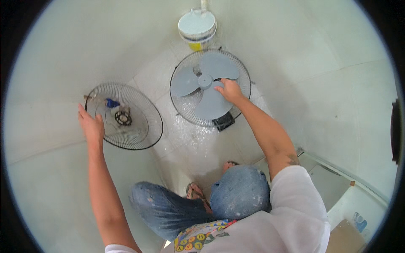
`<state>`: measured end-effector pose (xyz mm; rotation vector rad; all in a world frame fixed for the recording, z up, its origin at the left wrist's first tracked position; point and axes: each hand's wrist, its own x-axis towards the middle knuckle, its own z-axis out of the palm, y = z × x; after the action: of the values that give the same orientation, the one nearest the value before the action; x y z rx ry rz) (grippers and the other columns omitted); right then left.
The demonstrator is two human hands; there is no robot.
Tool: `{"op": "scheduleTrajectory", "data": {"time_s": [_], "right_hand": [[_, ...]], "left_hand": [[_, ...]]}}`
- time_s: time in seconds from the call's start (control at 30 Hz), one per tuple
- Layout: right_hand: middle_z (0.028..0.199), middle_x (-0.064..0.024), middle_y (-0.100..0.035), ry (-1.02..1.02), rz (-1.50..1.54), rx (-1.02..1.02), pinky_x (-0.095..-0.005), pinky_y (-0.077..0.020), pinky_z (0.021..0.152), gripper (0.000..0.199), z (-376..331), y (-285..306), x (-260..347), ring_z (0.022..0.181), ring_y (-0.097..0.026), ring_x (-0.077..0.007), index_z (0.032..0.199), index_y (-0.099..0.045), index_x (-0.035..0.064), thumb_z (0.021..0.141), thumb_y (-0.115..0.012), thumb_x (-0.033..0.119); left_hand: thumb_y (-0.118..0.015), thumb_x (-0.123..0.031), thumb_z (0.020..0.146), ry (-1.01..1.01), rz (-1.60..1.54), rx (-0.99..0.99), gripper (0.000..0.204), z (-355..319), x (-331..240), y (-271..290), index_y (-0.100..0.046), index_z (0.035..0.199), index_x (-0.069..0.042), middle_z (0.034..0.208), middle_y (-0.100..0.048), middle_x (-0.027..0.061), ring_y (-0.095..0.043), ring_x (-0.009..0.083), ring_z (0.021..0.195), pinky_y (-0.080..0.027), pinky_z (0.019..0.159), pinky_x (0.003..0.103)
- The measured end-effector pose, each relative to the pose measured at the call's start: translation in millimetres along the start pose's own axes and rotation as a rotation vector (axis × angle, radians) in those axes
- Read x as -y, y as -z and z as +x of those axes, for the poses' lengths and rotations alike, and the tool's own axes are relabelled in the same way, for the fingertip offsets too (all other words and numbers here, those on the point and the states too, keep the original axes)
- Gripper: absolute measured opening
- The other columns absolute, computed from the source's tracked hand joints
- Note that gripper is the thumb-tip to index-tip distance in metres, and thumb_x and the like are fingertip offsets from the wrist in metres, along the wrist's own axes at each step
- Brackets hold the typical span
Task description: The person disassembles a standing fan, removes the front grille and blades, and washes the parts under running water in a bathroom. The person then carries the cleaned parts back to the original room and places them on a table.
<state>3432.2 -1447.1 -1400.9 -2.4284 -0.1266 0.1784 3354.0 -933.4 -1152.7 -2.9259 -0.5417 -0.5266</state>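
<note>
A wire fan guard (155, 110) with a dark rim leans at the left. My left hand (92, 126) rests against its left edge, fingers stretched out and thumb apart. Right of it is a fan with three grey blades (214, 101) set in a round wire guard (172, 97). My right hand (232, 90) reaches over the guard's rim and is closed on the edge of a blade near the grey hub (205, 81). Its fingertips are partly hidden between blades. A black block-shaped part (224, 121) shows under the fan's near edge.
A white bucket (197, 23) with a lid stands in the far corner, close behind the fan. A blue-handled tap (112, 103) shows through the left guard. The tiled floor (196, 141) is wet. A ledge with a metal edge (363, 185) runs along the right.
</note>
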Motion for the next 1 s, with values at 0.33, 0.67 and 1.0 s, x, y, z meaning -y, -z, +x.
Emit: {"op": "scheduleTrajectory", "data": {"time_s": [0.33, 0.67, 1.0], "right_hand": [[0.102, -0.0224, -0.074, 0.171, -0.269, 0.054, -0.0526, -0.0551, 0.083, 0.037, 20, 161, 101, 0.096, -0.071, -0.0442, 0.112, -0.072, 0.0043, 0.094, -0.073, 0.036], [0.101, -0.0198, -0.074, 0.264, -0.557, -0.343, -0.0506, -0.0586, 0.078, 0.018, 61, 174, 129, 0.09, -0.073, -0.0404, 0.1, -0.071, 0.0014, 0.091, -0.064, 0.016], [0.09, -0.0189, -0.077, 0.162, -0.404, -0.254, -0.0481, -0.0614, 0.076, 0.016, 45, 156, 159, 0.085, -0.076, -0.036, 0.087, -0.077, 0.0034, 0.087, -0.063, 0.011]], "left_hand": [[-0.072, -0.031, 0.093, -0.516, -0.633, 0.167, 0.069, -7, -245, -16, -0.049, 0.15, 0.001, 0.148, -0.053, 0.0306, -0.046, 0.0497, 0.14, -0.036, 0.12, 0.053], [-0.079, -0.06, 0.085, 0.059, -1.633, 0.938, 0.129, 30, -406, -20, -0.001, 0.163, 0.007, 0.168, -0.018, 0.0315, -0.03, 0.0454, 0.153, -0.033, 0.122, 0.048], [-0.088, -0.038, 0.083, -0.055, -1.117, 0.907, 0.125, 69, -453, -12, -0.005, 0.159, 0.015, 0.151, -0.038, 0.0401, -0.059, 0.0444, 0.128, -0.054, 0.102, 0.045]]}}
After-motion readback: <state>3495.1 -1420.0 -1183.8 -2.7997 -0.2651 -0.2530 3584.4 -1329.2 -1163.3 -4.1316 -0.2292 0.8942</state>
